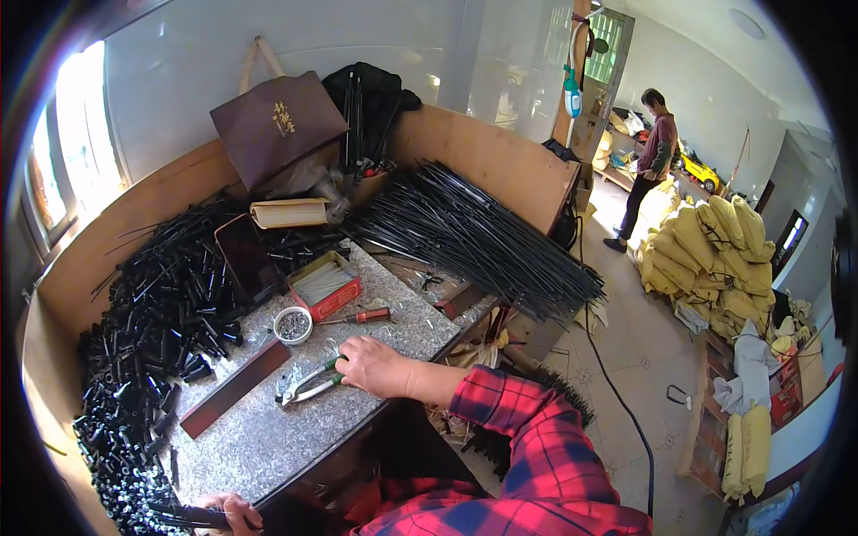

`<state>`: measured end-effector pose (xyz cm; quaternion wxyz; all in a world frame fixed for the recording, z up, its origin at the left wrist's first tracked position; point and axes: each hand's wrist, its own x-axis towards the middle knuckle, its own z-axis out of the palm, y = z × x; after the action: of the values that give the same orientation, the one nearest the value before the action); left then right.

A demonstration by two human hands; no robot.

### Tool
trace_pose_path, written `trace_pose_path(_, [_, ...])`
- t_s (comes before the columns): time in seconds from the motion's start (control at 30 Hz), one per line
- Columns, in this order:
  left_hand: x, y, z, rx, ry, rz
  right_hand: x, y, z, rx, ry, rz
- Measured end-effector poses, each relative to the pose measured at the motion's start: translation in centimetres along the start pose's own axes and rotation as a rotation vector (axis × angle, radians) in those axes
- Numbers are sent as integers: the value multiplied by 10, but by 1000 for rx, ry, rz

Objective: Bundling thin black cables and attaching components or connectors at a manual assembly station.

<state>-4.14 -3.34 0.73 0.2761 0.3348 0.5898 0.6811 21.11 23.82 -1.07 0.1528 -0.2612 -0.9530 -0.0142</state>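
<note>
The sleeve [554, 447] has red and dark blue checks. The pliers [315, 390] are partly green. The counter [241, 447] is speckled grey, and the long rods [483, 239] are black.

Gold characters [284, 121], in a brush-like script, stand in a short slanting column on the front of the dark maroon bag [246, 134] at the upper left of the frame. Pale marks on the red box [338, 300], left of centre, are too small to read.

A person [660, 147] stood left of a heap of yellow sacks [706, 255]. A yellow toy car [701, 173] sat behind the heap, crumpled whitish sheeting [753, 360] before it.
</note>
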Motion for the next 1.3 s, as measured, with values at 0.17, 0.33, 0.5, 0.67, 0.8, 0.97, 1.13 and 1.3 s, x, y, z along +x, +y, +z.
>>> trace_pose_path(0.17, [-13,-8,-34,-233,93,-42,15,-36,-2,-151,-29,-136])
trace_pose_path(0.33, [-4,4,-1,60,41,42,2,-39,-26,171,160,-226])
trace_pose_path(0.5, [-9,-21,-5,-232,-208,112,0,-84,-49,901,10,137])
trace_pose_path(0.67, [-2,-19,-14,-117,-230,246,15,-112,-46,627,-35,-174])
trace_pose_path(0.8, [-1,-11,-15,-304,-295,144,29,-125,-66,241,307,-312])
trace_pose_path(0.97, [-3,-10,-11,-329,-204,92,35,-136,-66,-74,438,-373])
trace_pose_path(1.13, [-7,-16,-11,-204,-131,45,33,-143,-62,-169,477,-465])
trace_pose_path(1.3, [-6,-28,-17,-120,-101,29,26,-145,-65,93,217,-460])
